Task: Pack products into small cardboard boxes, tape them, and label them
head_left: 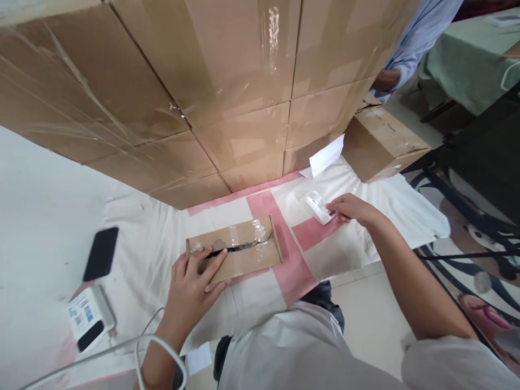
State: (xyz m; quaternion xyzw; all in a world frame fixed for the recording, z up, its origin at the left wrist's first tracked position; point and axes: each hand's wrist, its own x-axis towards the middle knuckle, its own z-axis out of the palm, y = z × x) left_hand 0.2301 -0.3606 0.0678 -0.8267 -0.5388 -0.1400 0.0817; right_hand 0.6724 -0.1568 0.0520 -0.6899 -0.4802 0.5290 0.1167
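A flat cardboard box (247, 259) with clear tape lies on the cloth, its top split along a ragged, dark slit. My left hand (197, 273) rests on its left end, fingers spread, the tips beside the slit. Further right, a small white and clear plastic package (317, 206) lies on the cloth. My right hand (345, 208) pinches its right edge, and a small dark patch shows by the fingertips. Just behind the package stands a folded white paper (327, 156).
A wall of stacked, taped cartons (244, 130) rises behind the work area. Another carton (385, 142) sits at the right, near a person's sleeve (422, 38). At left lie a black phone-like slab (101, 253), a white device (91, 317) and a looping cable (160, 341).
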